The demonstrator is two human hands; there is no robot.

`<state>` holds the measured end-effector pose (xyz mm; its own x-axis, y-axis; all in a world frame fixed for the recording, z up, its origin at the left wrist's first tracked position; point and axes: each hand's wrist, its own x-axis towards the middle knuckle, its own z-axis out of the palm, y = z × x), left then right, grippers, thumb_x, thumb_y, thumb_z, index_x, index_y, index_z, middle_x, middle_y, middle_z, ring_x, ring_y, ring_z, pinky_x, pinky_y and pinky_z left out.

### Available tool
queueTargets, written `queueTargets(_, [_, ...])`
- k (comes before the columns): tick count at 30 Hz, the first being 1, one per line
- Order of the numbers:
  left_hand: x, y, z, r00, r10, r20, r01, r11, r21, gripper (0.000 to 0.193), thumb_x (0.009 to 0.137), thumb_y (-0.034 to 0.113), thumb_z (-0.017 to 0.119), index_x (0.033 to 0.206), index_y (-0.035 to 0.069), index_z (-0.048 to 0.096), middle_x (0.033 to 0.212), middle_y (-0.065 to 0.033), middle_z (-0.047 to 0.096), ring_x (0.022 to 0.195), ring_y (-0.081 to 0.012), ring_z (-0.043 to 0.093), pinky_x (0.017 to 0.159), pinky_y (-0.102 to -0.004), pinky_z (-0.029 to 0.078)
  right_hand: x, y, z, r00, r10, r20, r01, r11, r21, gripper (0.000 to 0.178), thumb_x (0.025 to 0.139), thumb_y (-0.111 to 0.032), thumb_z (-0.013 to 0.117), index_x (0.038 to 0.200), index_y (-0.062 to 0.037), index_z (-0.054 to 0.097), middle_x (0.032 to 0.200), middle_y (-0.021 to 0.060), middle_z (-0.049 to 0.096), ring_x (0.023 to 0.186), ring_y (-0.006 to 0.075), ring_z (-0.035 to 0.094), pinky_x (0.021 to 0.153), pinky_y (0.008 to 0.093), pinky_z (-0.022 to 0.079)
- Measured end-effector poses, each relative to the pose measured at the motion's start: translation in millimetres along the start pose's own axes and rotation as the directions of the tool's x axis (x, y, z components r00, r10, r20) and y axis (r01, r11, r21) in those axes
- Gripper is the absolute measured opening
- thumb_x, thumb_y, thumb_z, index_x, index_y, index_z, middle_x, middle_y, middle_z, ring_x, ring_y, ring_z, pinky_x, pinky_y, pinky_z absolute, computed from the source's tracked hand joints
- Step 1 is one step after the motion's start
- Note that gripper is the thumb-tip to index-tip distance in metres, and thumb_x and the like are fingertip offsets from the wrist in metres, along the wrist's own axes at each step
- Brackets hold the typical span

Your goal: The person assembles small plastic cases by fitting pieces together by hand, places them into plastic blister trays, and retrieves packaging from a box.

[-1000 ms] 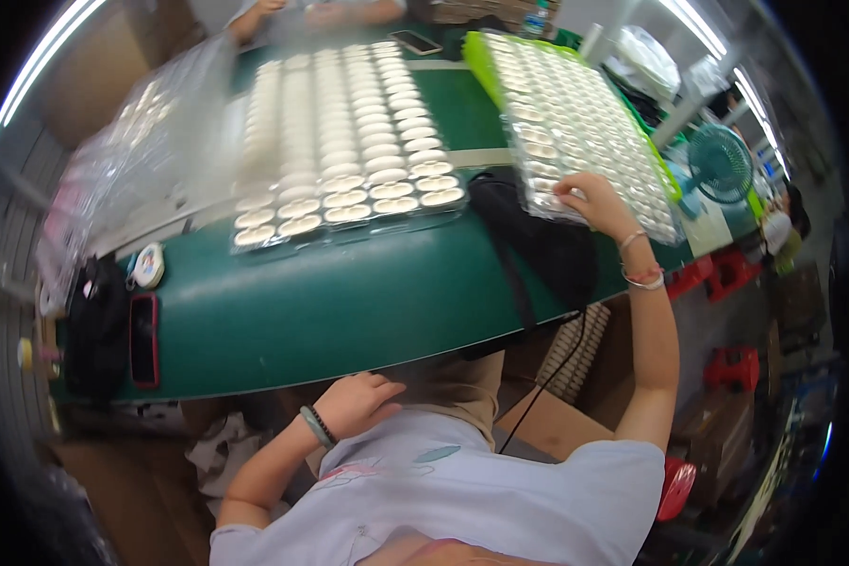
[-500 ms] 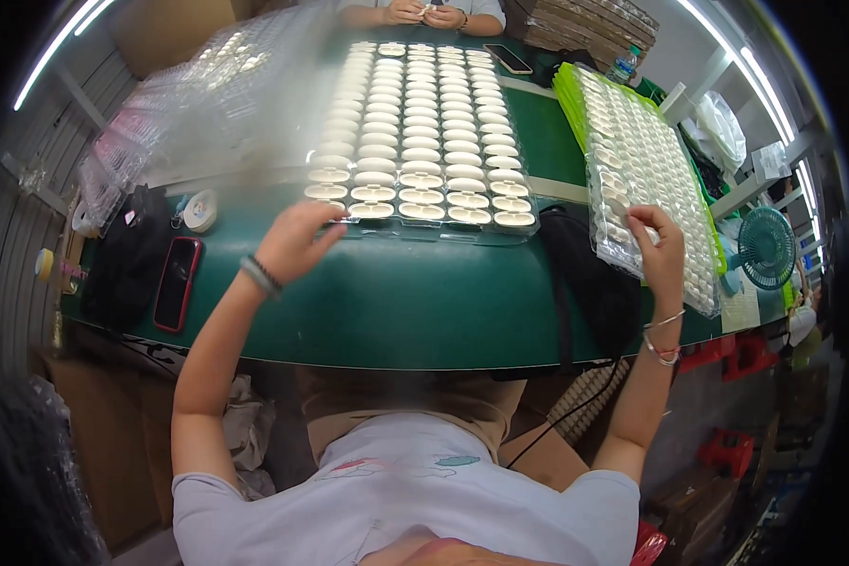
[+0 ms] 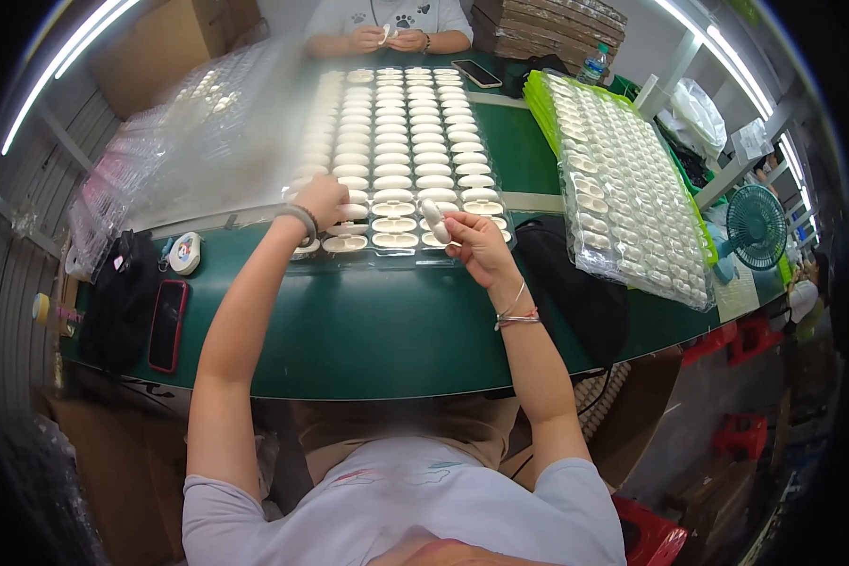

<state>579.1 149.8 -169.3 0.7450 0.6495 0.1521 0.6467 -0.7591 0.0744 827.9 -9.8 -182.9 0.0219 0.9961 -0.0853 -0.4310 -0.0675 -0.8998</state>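
Observation:
A clear plastic tray point(image 3: 302, 258) on the green table holds rows of small white oval cases point(image 3: 391, 182). Most show smooth domed tops, while several in the near rows show hollow insides. Over the near left of these rows, my left hand point(image 3: 323, 200) is closed with curled fingers; what it grips, if anything, is hidden. My right hand point(image 3: 482, 247) pinches a white oval piece point(image 3: 434, 221) between thumb and fingers, held upright above the near right rows.
At the right, another tray of white pieces point(image 3: 623, 179) lies on bright green trays. Left are stacked clear trays point(image 3: 151, 156), a tape roll point(image 3: 185, 253) and a red-edged phone point(image 3: 168, 325). A black bag point(image 3: 571, 288) lies right. Across the table, a person's hands point(image 3: 387, 38) hold a white piece.
My right hand has come left from the side tray, bringing a white oval piece over the main tray. My left hand has closed and moved farther onto the rows. The view has shifted slightly.

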Motion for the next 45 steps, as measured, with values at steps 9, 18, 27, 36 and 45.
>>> queueTargets(9, [-51,76,-29,0.936,-0.272,0.224,0.199,-0.118,-0.973,0.028,0.091,0.018,0.052,0.117,0.006,0.049,0.089,-0.0047,0.061,0.079,-0.0108,0.059,0.067,-0.0271,0.05,-13,-1,9,0.997,-0.03,0.067,0.03,1.0,0.001,0.024,0.083,-0.011,0.065,0.105,-0.0011,0.063,0.089,0.0032,0.065,0.075,0.0079,0.057,0.064,0.0217,0.045])
queueTargets(18, [-71,99,4,0.877,-0.078,0.474,0.329,-0.622,-0.711,0.039,0.097,0.035,0.036,0.114,0.004,0.053,0.074,-0.0018,0.055,0.058,-0.0096,0.047,0.057,-0.0262,0.044,-20,3,26,0.988,-0.105,0.112,0.117,0.987,-0.111,0.019,0.083,-0.006,0.064,0.1,0.0016,0.065,0.085,0.0057,0.066,0.071,0.0092,0.057,0.064,0.0212,0.046])
queueTargets(27, [-78,98,18,0.86,0.067,0.505,0.439,-0.6,-0.668,0.031,0.095,0.037,0.042,0.096,0.008,0.053,0.074,-0.0026,0.056,0.061,-0.0106,0.05,0.062,-0.0293,0.044,-31,6,45,0.916,-0.285,0.281,0.4,0.633,-0.663,0.017,0.081,-0.004,0.062,0.096,-0.0035,0.068,0.081,0.006,0.065,0.07,0.014,0.058,0.063,0.0254,0.046])
queueTargets(36, [-81,96,14,0.889,0.058,0.455,0.38,-0.647,-0.661,0.033,0.095,0.037,0.04,0.101,0.008,0.054,0.075,-0.0014,0.056,0.062,-0.0106,0.049,0.063,-0.0299,0.044,-34,19,58,0.612,-0.549,0.57,0.662,-0.039,-0.749,0.029,0.068,0.005,0.063,0.095,-0.0082,0.066,0.083,0.0045,0.061,0.073,0.0215,0.057,0.064,0.0302,0.049])
queueTargets(45, [-82,97,10,0.909,0.007,0.417,0.334,-0.61,-0.718,0.035,0.096,0.037,0.038,0.106,0.007,0.054,0.088,-0.0021,0.057,0.068,-0.0108,0.049,0.063,-0.0312,0.045,-35,28,59,0.47,-0.575,0.669,0.644,-0.295,-0.706,0.029,0.067,-0.004,0.061,0.095,-0.005,0.064,0.086,0.0041,0.058,0.078,0.0206,0.057,0.064,0.0307,0.05])
